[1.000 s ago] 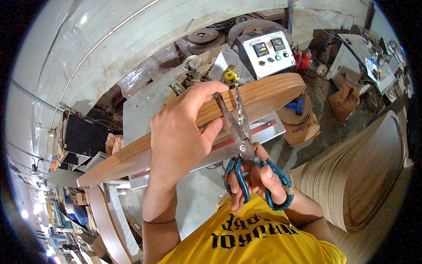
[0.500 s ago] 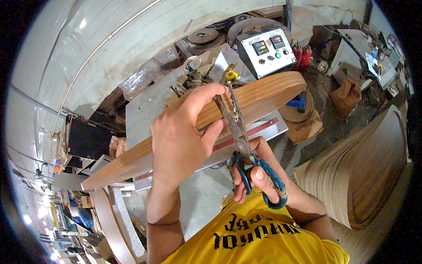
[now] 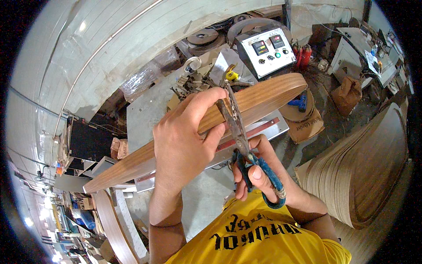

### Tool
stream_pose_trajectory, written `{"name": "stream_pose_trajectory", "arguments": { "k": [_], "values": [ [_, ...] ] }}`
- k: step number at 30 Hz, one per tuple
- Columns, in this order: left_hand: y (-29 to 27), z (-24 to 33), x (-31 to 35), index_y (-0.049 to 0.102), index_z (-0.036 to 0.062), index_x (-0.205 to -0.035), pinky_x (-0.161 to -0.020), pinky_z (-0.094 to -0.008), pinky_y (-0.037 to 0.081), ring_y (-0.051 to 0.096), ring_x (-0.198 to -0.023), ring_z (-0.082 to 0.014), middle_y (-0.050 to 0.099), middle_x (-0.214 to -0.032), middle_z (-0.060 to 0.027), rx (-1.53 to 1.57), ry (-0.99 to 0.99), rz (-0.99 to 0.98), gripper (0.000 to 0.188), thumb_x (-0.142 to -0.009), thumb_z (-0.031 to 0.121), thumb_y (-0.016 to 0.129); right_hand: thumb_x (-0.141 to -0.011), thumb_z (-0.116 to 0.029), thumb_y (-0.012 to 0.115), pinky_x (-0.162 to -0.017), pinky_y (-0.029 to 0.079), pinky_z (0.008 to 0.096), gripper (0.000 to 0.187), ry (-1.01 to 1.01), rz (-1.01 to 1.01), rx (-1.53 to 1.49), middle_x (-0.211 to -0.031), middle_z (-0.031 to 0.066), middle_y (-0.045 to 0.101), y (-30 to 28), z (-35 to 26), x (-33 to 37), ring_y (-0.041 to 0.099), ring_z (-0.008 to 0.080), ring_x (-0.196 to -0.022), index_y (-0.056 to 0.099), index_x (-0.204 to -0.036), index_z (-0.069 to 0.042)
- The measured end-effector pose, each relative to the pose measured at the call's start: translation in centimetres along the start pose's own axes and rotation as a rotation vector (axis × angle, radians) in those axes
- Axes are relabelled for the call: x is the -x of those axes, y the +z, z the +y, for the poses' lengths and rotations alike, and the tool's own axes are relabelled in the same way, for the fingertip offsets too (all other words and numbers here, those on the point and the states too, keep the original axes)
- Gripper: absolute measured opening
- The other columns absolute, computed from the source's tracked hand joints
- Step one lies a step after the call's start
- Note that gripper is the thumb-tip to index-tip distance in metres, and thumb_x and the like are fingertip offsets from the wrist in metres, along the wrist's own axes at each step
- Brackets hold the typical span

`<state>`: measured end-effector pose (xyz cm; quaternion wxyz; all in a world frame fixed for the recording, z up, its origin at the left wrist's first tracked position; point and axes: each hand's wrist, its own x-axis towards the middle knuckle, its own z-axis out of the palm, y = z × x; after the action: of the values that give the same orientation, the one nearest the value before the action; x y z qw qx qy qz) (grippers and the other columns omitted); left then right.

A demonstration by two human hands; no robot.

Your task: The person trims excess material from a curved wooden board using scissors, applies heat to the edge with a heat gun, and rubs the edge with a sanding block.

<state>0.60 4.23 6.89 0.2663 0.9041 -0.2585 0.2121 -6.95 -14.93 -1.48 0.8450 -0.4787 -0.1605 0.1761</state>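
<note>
A long, curved wood-grain board (image 3: 268,94) slants across the view from lower left to upper right. My left hand (image 3: 184,136) is closed around it, index finger over the far edge and thumb at the near one. My right hand (image 3: 268,171) has its fingers through the blue-wrapped handles of a worn pair of scissors (image 3: 240,143). The blades point away from me, slightly parted, and lie across the board just right of my left fingertips. Whether the blades have anything between them is hard to make out.
Under the board is a grey table (image 3: 143,114) with a control box (image 3: 266,55) and a yellow tape measure (image 3: 232,75). Stacked curved wood sheets (image 3: 351,171) stand at right. A blue tool (image 3: 299,103) sits by a brown paper bag (image 3: 307,127). Another curved strip (image 3: 112,224) is lower left.
The scissor blades look a little closer together. My hands and the board have shifted only slightly; both grips are the same.
</note>
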Motion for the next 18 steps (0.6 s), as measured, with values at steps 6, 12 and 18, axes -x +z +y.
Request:
{"name": "stream_pose_trajectory", "arguments": {
  "k": [6, 12, 18],
  "values": [
    [0.02, 0.29, 0.10, 0.070, 0.0179, -0.130, -0.089, -0.0443, 0.061, 0.076, -0.108, -0.0357, 0.077, -0.121, -0.0080, 0.032, -0.020, 0.002, 0.057, -0.078, 0.002, 0.087, -0.108, -0.047, 0.068, -0.060, 0.059, 0.0279, 0.056, 0.013, 0.011, 0.021, -0.100, 0.0059, 0.056, -0.12, 0.16, 0.02, 0.068, 0.0143, -0.070, 0.034, -0.129, -0.008],
    [0.16, -0.04, 0.16, 0.070, 0.0163, -0.129, -0.090, -0.0440, 0.061, 0.076, -0.107, -0.0361, 0.077, -0.121, -0.0085, 0.051, -0.007, 0.008, 0.057, -0.077, 0.002, 0.088, -0.107, -0.050, 0.069, -0.059, 0.058, 0.0266, 0.058, 0.020, 0.033, 0.021, -0.099, 0.0053, 0.056, 0.27, -0.09, 0.05, 0.066, 0.0132, -0.069, 0.035, -0.129, -0.008],
    [0.13, 0.01, 0.11, 0.070, 0.0161, -0.128, -0.088, -0.0451, 0.060, 0.076, -0.105, -0.0373, 0.077, -0.121, -0.0090, 0.005, 0.004, -0.007, 0.056, -0.077, 0.003, 0.088, -0.106, -0.051, 0.070, -0.058, 0.056, 0.0260, 0.060, 0.035, 0.039, 0.012, -0.099, 0.0054, 0.054, 0.28, -0.41, 0.09, 0.063, 0.0124, -0.069, 0.035, -0.128, -0.007]
  ]
}}
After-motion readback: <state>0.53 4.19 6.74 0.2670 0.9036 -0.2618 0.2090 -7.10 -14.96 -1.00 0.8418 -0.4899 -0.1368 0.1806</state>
